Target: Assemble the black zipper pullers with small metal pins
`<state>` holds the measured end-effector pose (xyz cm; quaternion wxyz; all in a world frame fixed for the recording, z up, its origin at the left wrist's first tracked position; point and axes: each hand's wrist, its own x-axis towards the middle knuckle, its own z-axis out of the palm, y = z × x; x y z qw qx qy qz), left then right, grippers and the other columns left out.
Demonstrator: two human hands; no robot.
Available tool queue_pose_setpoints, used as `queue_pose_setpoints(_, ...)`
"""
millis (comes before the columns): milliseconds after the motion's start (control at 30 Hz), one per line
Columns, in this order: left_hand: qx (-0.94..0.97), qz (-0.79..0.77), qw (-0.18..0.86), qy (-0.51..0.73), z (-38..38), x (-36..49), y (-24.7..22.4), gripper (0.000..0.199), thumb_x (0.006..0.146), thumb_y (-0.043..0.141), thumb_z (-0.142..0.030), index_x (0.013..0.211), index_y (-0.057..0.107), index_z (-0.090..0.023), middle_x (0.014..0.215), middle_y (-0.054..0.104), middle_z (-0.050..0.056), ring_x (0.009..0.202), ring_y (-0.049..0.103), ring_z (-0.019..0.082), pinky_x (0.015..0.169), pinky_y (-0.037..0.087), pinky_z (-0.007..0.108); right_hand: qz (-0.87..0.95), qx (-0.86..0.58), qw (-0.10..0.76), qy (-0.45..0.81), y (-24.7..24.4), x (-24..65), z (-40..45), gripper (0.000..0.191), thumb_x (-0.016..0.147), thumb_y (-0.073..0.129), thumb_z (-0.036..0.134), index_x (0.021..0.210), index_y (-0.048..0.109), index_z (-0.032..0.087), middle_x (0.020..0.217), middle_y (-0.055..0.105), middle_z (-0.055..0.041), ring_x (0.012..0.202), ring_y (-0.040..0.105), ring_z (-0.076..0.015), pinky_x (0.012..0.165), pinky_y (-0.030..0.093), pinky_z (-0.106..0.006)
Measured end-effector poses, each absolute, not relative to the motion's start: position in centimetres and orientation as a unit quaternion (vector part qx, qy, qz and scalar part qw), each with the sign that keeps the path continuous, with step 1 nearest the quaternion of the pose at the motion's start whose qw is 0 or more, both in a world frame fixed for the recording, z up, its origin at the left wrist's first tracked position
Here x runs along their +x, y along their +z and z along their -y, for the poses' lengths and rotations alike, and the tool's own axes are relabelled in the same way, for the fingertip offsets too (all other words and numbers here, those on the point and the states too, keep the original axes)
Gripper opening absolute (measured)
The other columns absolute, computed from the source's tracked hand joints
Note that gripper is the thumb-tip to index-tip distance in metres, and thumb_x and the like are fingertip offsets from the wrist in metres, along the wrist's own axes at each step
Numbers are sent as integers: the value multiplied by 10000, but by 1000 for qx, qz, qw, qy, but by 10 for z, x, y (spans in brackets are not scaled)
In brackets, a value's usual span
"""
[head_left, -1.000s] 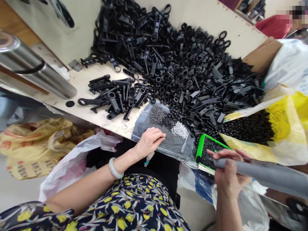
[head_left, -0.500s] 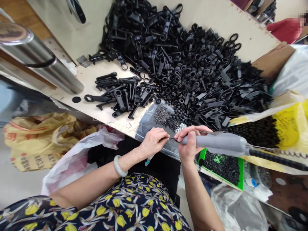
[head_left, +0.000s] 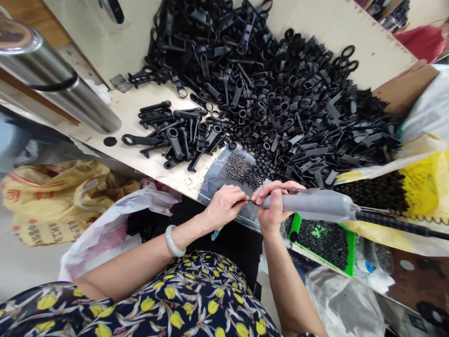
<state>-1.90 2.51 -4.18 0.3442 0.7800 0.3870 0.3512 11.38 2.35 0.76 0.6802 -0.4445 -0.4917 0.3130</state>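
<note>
My right hand (head_left: 273, 206) is wrapped round a grey electric screwdriver (head_left: 315, 206), held level with its tip pointing left. My left hand (head_left: 226, 203) is closed in a pinch just at that tip, and the small piece between its fingers is too hidden to name. Just beyond my hands, a grey mat (head_left: 219, 180) bears a pile of small screws (head_left: 236, 168) and small black rings (head_left: 264, 161). Bright metal pins (head_left: 261, 181) lie partly behind my right hand.
A large heap of black plastic parts (head_left: 259, 89) covers the table's back. Black handle-shaped pieces (head_left: 178, 140) lie left of the mat. A steel flask (head_left: 59, 79) stands at the left. A green tray (head_left: 322, 241) of small black pieces and a yellow-white bag (head_left: 421, 187) are on the right.
The screwdriver and my right hand have shifted slightly left, closing the gap to my left fingertips. The view has also shifted slightly. Both hands keep their grip.
</note>
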Motion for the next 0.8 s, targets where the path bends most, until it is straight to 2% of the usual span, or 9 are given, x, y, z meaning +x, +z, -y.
queue_pose_setpoints(100,780,-385,346,351,-25,-19,-44,154,1009,613,-224,870,666,-180,858,700,30,815,600,188,776,426,338,491,-446,676,320,5,114,-24,254,977,601,321,1021,352,305,662,556,117,429,485,-109,466,497,-269)
queue_pose_setpoints(267,785,-383,337,352,-23,-19,-49,172,1033,581,-250,897,662,-183,876,706,38,835,599,198,792,424,345,516,-490,621,328,1,117,-23,240,993,583,373,931,368,286,640,505,98,448,499,-110,452,478,-266)
queue_pose_setpoints(467,789,-377,329,356,-23,-19,-52,168,1035,580,-253,906,656,-177,884,704,39,837,591,195,792,417,347,517,-461,634,344,3,118,-25,220,994,596,320,956,381,296,642,532,108,445,494,-110,435,460,-257)
queue_pose_setpoints(667,788,-384,332,349,-23,-19,-53,173,1045,548,-236,910,645,-191,899,701,40,855,598,197,804,415,358,543,-493,587,343,-3,119,-25,260,1005,588,399,927,368,285,645,538,96,454,510,-113,476,479,-284)
queue_pose_setpoints(800,798,-385,320,336,-23,-19,-54,194,1057,526,-255,907,630,-192,905,689,45,860,585,203,789,405,362,540,-490,588,350,-7,119,-26,310,988,622,416,951,342,288,657,549,113,441,506,-103,493,484,-276)
